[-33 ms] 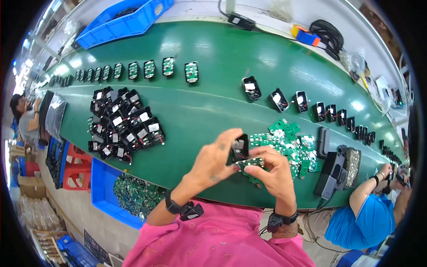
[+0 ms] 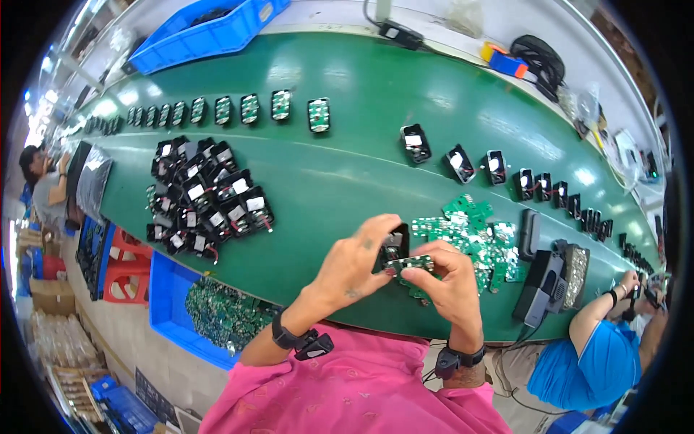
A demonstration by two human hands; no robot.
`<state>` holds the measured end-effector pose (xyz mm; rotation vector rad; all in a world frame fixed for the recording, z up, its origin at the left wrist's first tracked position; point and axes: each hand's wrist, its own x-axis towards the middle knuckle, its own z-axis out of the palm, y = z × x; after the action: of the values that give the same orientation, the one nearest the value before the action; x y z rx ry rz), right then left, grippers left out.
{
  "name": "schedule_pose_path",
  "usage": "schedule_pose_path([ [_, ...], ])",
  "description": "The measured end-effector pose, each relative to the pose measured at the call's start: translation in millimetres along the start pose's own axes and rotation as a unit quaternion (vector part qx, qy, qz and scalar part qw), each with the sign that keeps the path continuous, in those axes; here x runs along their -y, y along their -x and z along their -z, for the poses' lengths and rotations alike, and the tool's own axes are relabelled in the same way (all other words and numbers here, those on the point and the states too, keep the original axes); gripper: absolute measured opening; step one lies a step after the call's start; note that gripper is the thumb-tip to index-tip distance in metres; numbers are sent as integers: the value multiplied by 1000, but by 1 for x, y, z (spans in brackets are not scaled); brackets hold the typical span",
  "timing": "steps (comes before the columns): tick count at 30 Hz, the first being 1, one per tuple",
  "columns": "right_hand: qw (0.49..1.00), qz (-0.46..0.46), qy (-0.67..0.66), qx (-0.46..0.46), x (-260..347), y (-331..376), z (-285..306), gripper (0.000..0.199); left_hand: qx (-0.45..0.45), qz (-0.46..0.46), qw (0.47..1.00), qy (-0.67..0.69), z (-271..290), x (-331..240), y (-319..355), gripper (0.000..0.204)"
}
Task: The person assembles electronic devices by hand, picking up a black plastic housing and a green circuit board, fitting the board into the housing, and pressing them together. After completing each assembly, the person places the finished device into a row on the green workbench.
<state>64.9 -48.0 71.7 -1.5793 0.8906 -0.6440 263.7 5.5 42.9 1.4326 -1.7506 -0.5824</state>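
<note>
My left hand (image 2: pixel 352 259) is wrapped round a small black plastic casing (image 2: pixel 395 244), its open side tilted toward my right hand. Between the thumb and fingers of my right hand (image 2: pixel 450 278) is a green circuit board (image 2: pixel 413 265), held right beside the casing. The board's left end is close to my left fingertips; whether wires join it to the casing is too small to tell. Just beyond my right hand lies a loose pile of green circuit boards (image 2: pixel 470 235). To the left rests a heap of black casings (image 2: pixel 206 195) with white labels and wires.
A row of casings with boards in them (image 2: pixel 280 106) runs along the far left; open casings (image 2: pixel 460 163) line the far right. A blue crate (image 2: pixel 206 40) stands at the back, a blue bin of boards (image 2: pixel 163 304) below the table edge. A black device (image 2: pixel 538 286) sits right, near another person (image 2: pixel 589 358).
The whole view has shifted slightly, so the table's contents appear a little further right. Both hands keep their hold on the casing and the board.
</note>
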Motion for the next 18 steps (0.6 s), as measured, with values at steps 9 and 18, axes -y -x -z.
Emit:
schedule_pose_path([
  [9, 973, -79, -212, 48, 8, 8, -18, 12, -36, 52, 987, 148, -11, 2, 24, 43],
  [18, 942, -91, -317, -53, -5, 20, -5, 25, -138, 139, 953, 231, -22, 9, 35, 15],
])
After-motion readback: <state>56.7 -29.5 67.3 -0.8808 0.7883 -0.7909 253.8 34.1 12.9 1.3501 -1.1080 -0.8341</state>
